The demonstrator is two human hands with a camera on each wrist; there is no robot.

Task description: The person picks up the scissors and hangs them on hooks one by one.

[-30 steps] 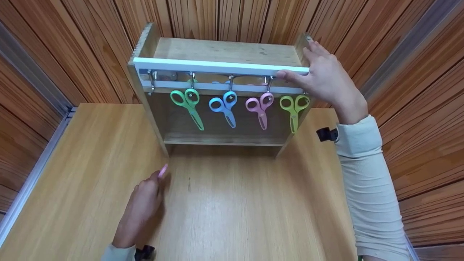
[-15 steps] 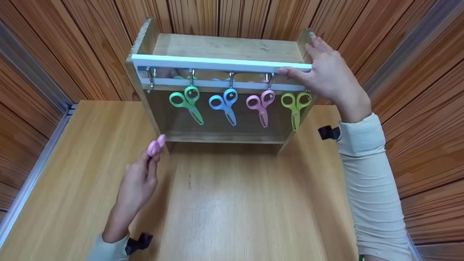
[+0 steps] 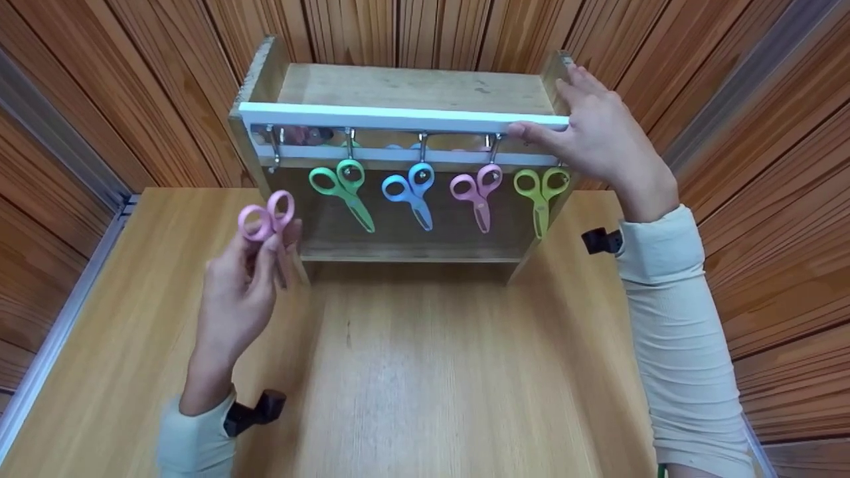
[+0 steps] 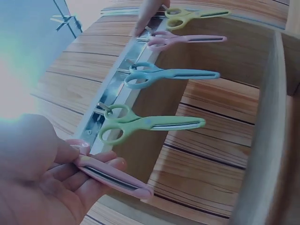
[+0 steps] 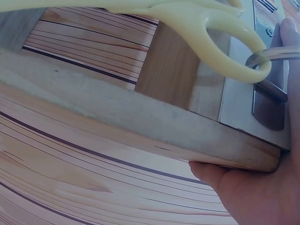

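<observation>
Pink scissors (image 3: pixel 267 222) are pinched between the thumb and fingers of my left hand (image 3: pixel 232 299), handle loops up, left of the wooden rack (image 3: pixel 412 89). In the left wrist view their pink blade cover (image 4: pixel 115 177) lies over the fingers. My right hand (image 3: pixel 607 139) grips the rack's upper right corner, its thumb on the white hook rail (image 3: pixel 398 118). From the rail hang green scissors (image 3: pixel 345 192), blue scissors (image 3: pixel 413 194), a second pair of pink scissors (image 3: pixel 479 196) and yellow scissors (image 3: pixel 540 199). The leftmost hook (image 3: pixel 275 149) is bare.
The rack stands on a wooden table (image 3: pixel 412 372), near a wood-plank wall (image 3: pixel 425 33). A lower shelf board (image 3: pixel 412 252) spans between its side panels. Metal strips (image 3: pixel 60 126) edge the work area at left and right.
My left hand has risen from low over the table toward the rack's left side, bringing the pink scissors up with their loops turned into view. My right hand stays on the corner.
</observation>
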